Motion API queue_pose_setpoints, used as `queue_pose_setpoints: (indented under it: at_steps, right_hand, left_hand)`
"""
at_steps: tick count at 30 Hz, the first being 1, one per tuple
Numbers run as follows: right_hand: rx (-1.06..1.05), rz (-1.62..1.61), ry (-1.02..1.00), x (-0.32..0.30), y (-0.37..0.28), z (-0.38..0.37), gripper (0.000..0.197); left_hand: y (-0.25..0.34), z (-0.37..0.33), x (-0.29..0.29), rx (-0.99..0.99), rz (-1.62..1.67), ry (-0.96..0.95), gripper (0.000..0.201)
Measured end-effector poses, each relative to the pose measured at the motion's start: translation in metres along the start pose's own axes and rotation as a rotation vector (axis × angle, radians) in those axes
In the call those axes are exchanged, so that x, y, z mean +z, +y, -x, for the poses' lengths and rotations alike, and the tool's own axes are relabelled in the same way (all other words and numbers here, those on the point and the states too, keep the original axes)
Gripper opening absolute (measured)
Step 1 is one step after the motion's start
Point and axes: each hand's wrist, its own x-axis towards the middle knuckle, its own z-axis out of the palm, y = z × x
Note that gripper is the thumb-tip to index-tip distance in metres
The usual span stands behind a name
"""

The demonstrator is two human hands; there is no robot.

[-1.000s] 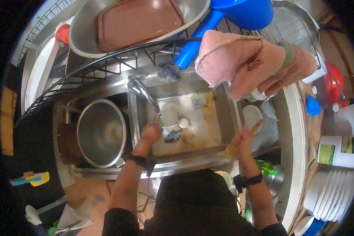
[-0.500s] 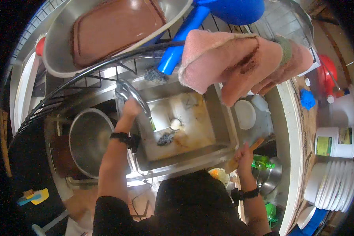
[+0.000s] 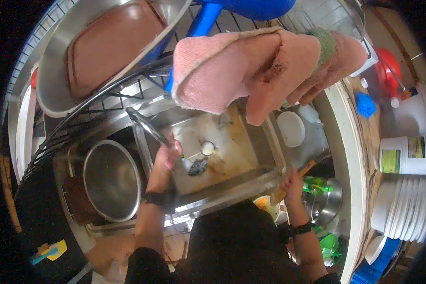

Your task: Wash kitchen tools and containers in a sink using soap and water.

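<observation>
My left hand (image 3: 168, 155) is over the sink (image 3: 241, 182), by the outlet end of the chrome faucet (image 3: 149, 127), fingers apart and slightly blurred. Whether it touches the spout I cannot tell. At the sink's right front corner my right hand (image 3: 293, 188) is closed around a long flat wooden tool (image 3: 279, 195), probably a spatula; one end shows above the fist, a wider part below. A dark grey scouring pad (image 3: 197, 166) lies on the stained sink bottom, close to a round whitish piece (image 3: 208, 148) at the drain.
Left of the sink sits a large metal pot (image 3: 111, 180). A wire rack (image 3: 123, 97) overhead bears a metal basin with a brown tray (image 3: 113, 47); pink cloths (image 3: 251, 66) hang from it. At right are a white lid (image 3: 291, 128), a green bottle (image 3: 318, 185) and stacked white containers (image 3: 407, 208).
My left hand has moved from the faucet's base toward me, to the spout's end. The spout has swung a little. My right hand keeps its grip. My view has shifted slightly.
</observation>
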Motion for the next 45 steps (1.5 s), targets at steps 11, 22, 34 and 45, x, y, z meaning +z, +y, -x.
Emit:
queue_pose_setpoints:
  at_steps: [11,22,34,45]
  right_hand:
    - [-0.003,0.025,-0.082,-0.003,0.010,0.005,0.027]
    - [0.036,0.009,-0.050,-0.006,0.014,0.004,0.023]
    - [0.027,0.076,-0.101,0.013,0.016,0.009,0.039]
    - [0.082,-0.051,-0.144,0.026,0.009,0.012,0.034]
  left_hand:
    - [-0.011,-0.013,-0.018,-0.029,0.056,-0.224,0.025]
    - [-0.017,-0.021,0.003,-0.027,0.242,-0.033,0.018]
    - [-0.008,-0.012,-0.030,-0.001,0.136,-0.298,0.020]
    - [-0.027,0.004,0.007,0.226,-0.523,-0.116,0.018]
